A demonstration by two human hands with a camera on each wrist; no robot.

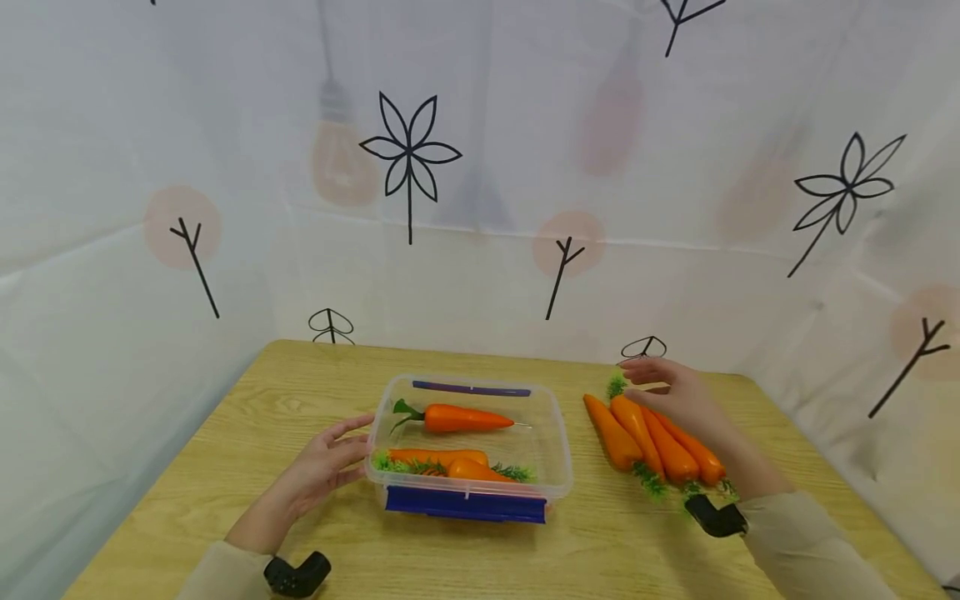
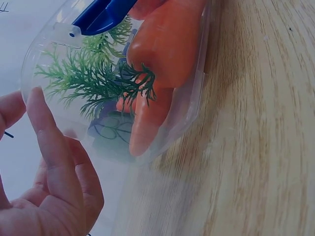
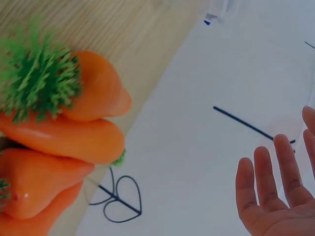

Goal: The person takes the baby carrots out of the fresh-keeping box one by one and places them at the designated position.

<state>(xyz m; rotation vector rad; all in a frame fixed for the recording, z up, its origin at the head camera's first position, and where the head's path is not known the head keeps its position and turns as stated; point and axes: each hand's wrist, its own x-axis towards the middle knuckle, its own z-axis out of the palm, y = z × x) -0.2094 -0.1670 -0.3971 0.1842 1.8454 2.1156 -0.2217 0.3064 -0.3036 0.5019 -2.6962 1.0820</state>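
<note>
A clear plastic container [image 1: 562,450] with blue latches stands in the middle of the table, several toy carrots [image 1: 461,418] with green tops lying inside. My left hand [image 1: 326,462] is at the container's left side, fingers loosely extended. In the left wrist view, the fingertips [image 2: 37,96] reach right up to the container's rounded corner. To the right of the container, several more orange carrots [image 1: 675,454] lie side by side on the wood. Over their far ends hovers my right hand [image 1: 678,396], its fingers relaxed and apart; the right wrist view shows nothing in its grasp.
The light wooden table [image 1: 300,379] ends at the back against a white printed cloth [image 1: 480,275], which also hangs along both sides. A black wrist camera [image 1: 297,575] is strapped to the left wrist, another [image 1: 716,517] to the right.
</note>
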